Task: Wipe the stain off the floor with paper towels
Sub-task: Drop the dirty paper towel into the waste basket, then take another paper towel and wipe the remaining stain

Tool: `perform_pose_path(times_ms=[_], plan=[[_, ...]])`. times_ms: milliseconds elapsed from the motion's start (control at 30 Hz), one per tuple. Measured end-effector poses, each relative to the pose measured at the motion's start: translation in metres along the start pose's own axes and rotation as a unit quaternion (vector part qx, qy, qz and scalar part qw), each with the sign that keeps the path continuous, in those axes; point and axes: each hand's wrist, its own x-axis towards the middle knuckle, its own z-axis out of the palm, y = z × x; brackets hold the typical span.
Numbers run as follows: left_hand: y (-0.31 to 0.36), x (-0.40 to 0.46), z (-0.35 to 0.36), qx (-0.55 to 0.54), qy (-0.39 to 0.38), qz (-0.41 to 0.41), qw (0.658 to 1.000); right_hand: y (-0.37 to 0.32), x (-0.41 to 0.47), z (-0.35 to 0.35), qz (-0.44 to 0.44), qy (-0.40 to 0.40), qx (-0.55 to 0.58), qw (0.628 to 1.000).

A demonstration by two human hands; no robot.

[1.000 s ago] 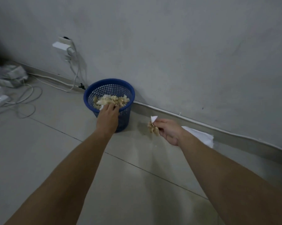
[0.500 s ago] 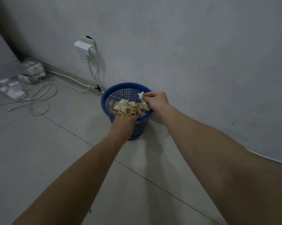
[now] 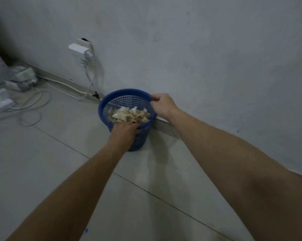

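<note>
A blue mesh basket stands on the floor against the wall, filled with crumpled, brown-stained paper towels. My left hand grips the near rim, fingers curled over the edge beside the towels. My right hand is at the far right rim with fingers curled on it; no towel shows in it. The grey tiled floor in front of the basket shows faint pale streaks.
A white plug adapter sits in a wall socket at the left, cables trailing onto the floor. White boxes and chargers lie in the left corner. A skirting board runs along the wall.
My right hand carried a stained towel from the floor at the right over to the basket, dropped it in, and now sits on the rim. My left hand stayed on the near rim.
</note>
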Motion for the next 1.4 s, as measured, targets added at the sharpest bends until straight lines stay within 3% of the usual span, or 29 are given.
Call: perform_pose_path(times_ms=[233,333,567,900,1167,1400], plan=[[0.035,-0.024,0.015,0.058,0.074,-0.097,0.991,0.07,-0.05,-0.089,0.031,0.023,-0.056,0.998],[0.071,-0.029,0.02,0.047,0.094,-0.085,0.991,0.11,-0.071,-0.121,0.06,0.033,-0.065,0.996],[0.169,-0.015,0.053,-0.076,-0.007,0.031,0.997,0.191,-0.111,-0.162,0.111,0.066,-0.056,0.99],[0.254,-0.006,0.121,-0.15,-0.087,0.059,0.983,0.289,-0.144,-0.184,0.176,0.095,-0.127,0.971],[0.295,-0.018,0.157,-0.159,-0.131,0.119,0.971,0.316,-0.147,-0.176,0.115,0.062,-0.3,0.945],[0.301,-0.02,0.173,-0.133,-0.147,0.137,0.97,0.316,-0.137,-0.172,0.094,0.13,-0.331,0.93]])
